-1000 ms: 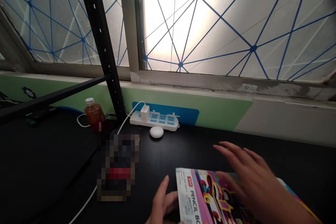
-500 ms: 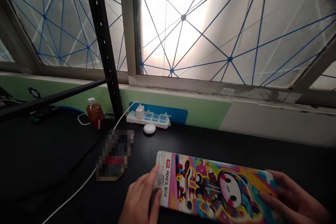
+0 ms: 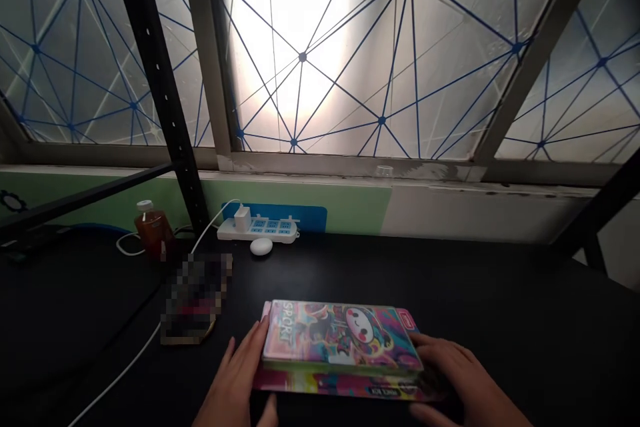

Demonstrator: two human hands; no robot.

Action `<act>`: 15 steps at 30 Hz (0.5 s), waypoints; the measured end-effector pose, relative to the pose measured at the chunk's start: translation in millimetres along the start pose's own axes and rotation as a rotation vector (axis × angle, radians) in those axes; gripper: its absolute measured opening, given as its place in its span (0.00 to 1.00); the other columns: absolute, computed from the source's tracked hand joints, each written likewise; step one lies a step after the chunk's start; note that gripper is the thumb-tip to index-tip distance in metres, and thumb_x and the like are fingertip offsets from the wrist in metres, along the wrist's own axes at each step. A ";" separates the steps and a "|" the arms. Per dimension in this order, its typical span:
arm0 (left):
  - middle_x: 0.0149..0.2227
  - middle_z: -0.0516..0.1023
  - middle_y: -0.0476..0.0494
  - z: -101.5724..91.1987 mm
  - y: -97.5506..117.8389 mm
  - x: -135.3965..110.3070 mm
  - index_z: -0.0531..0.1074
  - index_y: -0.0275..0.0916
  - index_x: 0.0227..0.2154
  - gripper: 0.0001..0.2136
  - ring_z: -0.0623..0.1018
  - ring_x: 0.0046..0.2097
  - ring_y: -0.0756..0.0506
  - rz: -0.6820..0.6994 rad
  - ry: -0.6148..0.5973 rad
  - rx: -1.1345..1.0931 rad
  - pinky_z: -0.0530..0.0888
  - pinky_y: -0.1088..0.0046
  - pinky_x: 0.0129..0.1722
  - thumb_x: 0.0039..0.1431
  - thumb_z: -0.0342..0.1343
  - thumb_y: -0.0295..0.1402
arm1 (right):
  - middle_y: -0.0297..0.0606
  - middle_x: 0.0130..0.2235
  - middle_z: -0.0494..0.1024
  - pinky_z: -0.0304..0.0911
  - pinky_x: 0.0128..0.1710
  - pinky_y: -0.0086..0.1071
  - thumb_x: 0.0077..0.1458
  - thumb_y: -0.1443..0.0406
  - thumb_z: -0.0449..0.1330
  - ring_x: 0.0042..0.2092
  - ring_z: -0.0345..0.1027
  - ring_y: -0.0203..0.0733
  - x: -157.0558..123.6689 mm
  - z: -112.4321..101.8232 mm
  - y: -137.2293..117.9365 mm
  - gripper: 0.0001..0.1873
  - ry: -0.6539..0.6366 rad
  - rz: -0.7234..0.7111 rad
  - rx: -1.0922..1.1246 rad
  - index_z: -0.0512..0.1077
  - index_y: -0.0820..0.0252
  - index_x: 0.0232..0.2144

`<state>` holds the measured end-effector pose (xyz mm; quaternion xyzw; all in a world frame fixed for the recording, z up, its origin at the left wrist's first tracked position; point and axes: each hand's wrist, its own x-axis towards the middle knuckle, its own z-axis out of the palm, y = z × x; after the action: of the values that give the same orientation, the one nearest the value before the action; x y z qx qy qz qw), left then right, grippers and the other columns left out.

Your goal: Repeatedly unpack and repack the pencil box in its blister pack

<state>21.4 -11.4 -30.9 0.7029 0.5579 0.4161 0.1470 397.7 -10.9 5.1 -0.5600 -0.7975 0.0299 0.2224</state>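
- Two bare hands: the left hand (image 3: 234, 380) and right hand (image 3: 463, 380) clamp opposite ends of a colourful pencil box (image 3: 340, 340).
- The box lies flat on the black surface (image 3: 500, 287), near a white power strip (image 3: 257, 229).

The pencil box (image 3: 340, 340) is a riot of pink, yellow, teal and blue around a white-faced cartoon figure (image 3: 359, 324), and it sits on a black tabletop (image 3: 500, 307). Near the tabletop's back edge lies a white power strip (image 3: 257, 229) with blue sockets (a blue patch (image 3: 310, 217) backs it on the green wall panel (image 3: 350, 203)). Blue lines crisscross the window film (image 3: 350, 13) in large triangles.
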 end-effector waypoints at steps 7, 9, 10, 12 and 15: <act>0.60 0.77 0.33 -23.6 32.5 29.6 0.62 0.37 0.69 0.31 0.73 0.64 0.32 -0.287 -0.116 0.000 0.68 0.50 0.63 0.71 0.46 0.50 | 0.45 0.59 0.78 0.76 0.52 0.43 0.66 0.46 0.55 0.57 0.76 0.55 18.3 5.4 -19.7 0.27 0.004 0.190 0.062 0.76 0.53 0.57; 0.59 0.77 0.31 -24.6 45.4 38.5 0.59 0.37 0.70 0.31 0.74 0.63 0.31 -0.282 -0.155 -0.004 0.69 0.49 0.61 0.72 0.43 0.50 | 0.48 0.57 0.79 0.77 0.52 0.43 0.64 0.44 0.57 0.56 0.77 0.57 30.4 8.2 -27.7 0.29 0.031 0.218 0.061 0.76 0.56 0.55; 0.60 0.76 0.31 -24.1 51.7 41.2 0.55 0.39 0.72 0.32 0.74 0.63 0.32 -0.296 -0.133 -0.043 0.70 0.49 0.60 0.72 0.43 0.50 | 0.49 0.57 0.79 0.77 0.51 0.42 0.64 0.44 0.57 0.55 0.77 0.57 35.5 9.0 -31.5 0.29 0.053 0.229 0.073 0.76 0.58 0.55; 0.65 0.72 0.33 -22.6 62.8 43.4 0.47 0.44 0.74 0.34 0.75 0.63 0.33 -0.368 -0.021 -0.177 0.75 0.55 0.55 0.71 0.45 0.51 | 0.48 0.57 0.78 0.77 0.51 0.40 0.65 0.46 0.56 0.55 0.77 0.55 42.6 8.9 -38.8 0.26 0.120 0.230 0.129 0.75 0.57 0.54; 0.68 0.69 0.39 -22.8 70.8 43.4 0.47 0.52 0.73 0.36 0.73 0.65 0.34 -0.483 0.148 -0.411 0.79 0.64 0.50 0.68 0.52 0.53 | 0.45 0.61 0.75 0.79 0.43 0.34 0.67 0.50 0.55 0.56 0.76 0.52 45.9 6.2 -48.5 0.21 0.238 0.241 0.252 0.74 0.53 0.54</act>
<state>52.6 -1.6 48.8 0.4739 0.6219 0.5230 0.3393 340.0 13.9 28.7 -0.6189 -0.6828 0.0893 0.3780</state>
